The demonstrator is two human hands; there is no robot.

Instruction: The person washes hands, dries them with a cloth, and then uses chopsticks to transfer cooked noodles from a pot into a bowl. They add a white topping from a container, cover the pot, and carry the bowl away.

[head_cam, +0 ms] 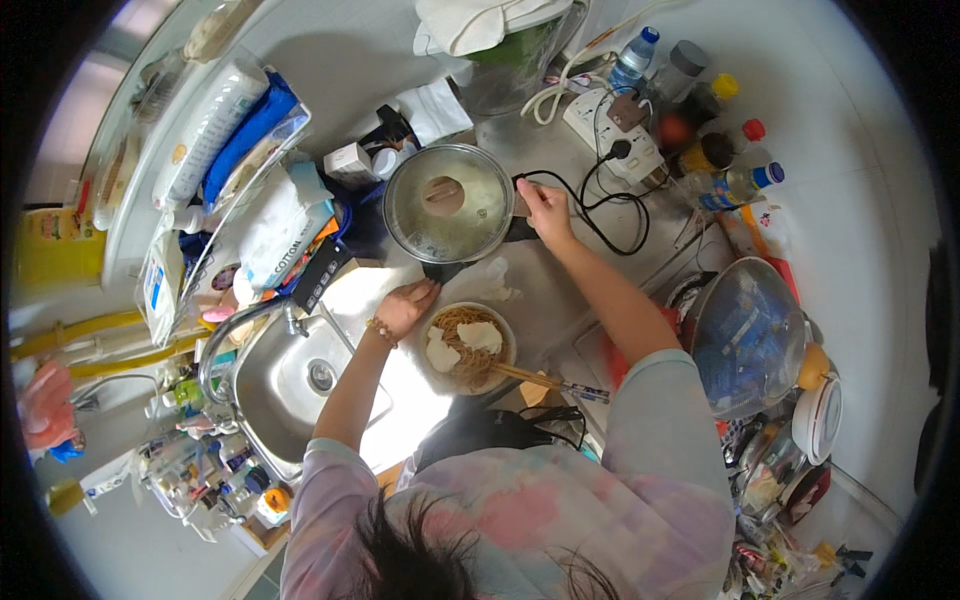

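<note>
My right hand (545,210) is closed on the handle of an electric pot, which has a glass lid (472,176) with a round knob and a black cord beside it. At the front left of the pot, my left hand (409,307) has its fingertips at the edge of a dark piece (444,271) under the pot; whether it grips that piece I cannot tell. Between my forearms stands a bowl of noodles (459,326) with pale flat pieces on top. Chopsticks (551,381) lie across its right rim.
A steel sink (289,382) with a faucet (225,334) is at left, below a loaded rack (259,176). A power strip (615,139) and bottles (634,60) stand at the back right. A mesh strainer (746,337) is at right. Crumpled tissue (491,281) lies behind the bowl.
</note>
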